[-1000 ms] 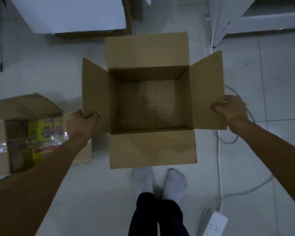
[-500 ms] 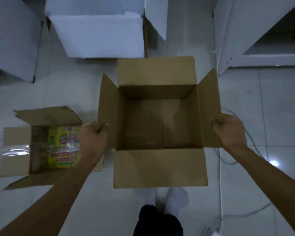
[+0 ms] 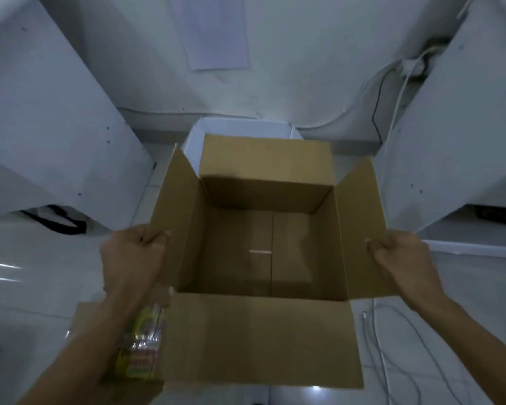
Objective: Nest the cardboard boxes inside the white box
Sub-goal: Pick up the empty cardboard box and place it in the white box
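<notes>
I hold an empty brown cardboard box (image 3: 260, 249), all its flaps open, up in front of me. My left hand (image 3: 132, 255) grips its left flap and my right hand (image 3: 400, 258) grips its right flap. Behind the far flap the white box (image 3: 196, 138) shows only its upper rim and left wall; the rest is hidden by the cardboard box. A second, smaller cardboard box (image 3: 140, 352) with yellow packets inside lies low on the left, partly under my left forearm.
White cabinets stand at the left (image 3: 41, 127) and right (image 3: 456, 141), with a white wall (image 3: 289, 68) behind. Cables (image 3: 392, 331) trail over the tiled floor on the right and run along the wall.
The cardboard box has been lifted and carried forward toward the white box. The view has tilted up, so the wall is in sight and my feet are out of sight.
</notes>
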Action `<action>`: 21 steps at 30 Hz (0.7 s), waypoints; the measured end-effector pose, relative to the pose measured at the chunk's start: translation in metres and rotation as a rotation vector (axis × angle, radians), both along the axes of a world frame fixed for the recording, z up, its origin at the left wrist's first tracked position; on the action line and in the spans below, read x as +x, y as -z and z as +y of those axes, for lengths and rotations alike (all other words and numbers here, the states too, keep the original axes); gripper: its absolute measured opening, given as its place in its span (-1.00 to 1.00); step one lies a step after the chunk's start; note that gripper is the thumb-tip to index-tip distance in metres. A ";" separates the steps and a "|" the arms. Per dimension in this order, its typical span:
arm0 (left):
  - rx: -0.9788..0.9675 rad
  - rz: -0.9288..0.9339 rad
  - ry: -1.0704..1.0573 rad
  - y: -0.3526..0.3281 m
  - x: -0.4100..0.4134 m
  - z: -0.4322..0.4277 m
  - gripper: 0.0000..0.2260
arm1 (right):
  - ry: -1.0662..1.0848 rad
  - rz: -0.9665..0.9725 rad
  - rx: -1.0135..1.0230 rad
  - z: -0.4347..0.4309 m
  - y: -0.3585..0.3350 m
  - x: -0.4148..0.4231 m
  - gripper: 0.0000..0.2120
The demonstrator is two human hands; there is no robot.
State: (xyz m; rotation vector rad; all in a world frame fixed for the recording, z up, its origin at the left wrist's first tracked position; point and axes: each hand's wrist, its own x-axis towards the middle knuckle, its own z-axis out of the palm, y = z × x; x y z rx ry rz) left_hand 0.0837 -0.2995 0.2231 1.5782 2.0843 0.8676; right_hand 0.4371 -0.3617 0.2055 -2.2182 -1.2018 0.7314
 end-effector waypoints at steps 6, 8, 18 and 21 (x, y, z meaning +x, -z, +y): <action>0.092 0.000 0.011 -0.025 -0.017 0.126 -0.79 | 0.019 0.017 0.074 0.130 -0.034 -0.009 -0.77; 0.127 -0.023 0.010 -0.021 -0.023 0.170 -0.77 | 0.031 0.014 0.108 0.173 -0.035 -0.013 -0.77; 0.149 -0.069 0.074 0.030 -0.031 0.348 -0.92 | 0.105 -0.008 0.085 0.339 0.024 -0.027 -0.89; 0.137 -0.063 0.105 0.052 -0.030 0.373 -0.90 | 0.105 -0.019 0.082 0.365 0.044 -0.031 -0.86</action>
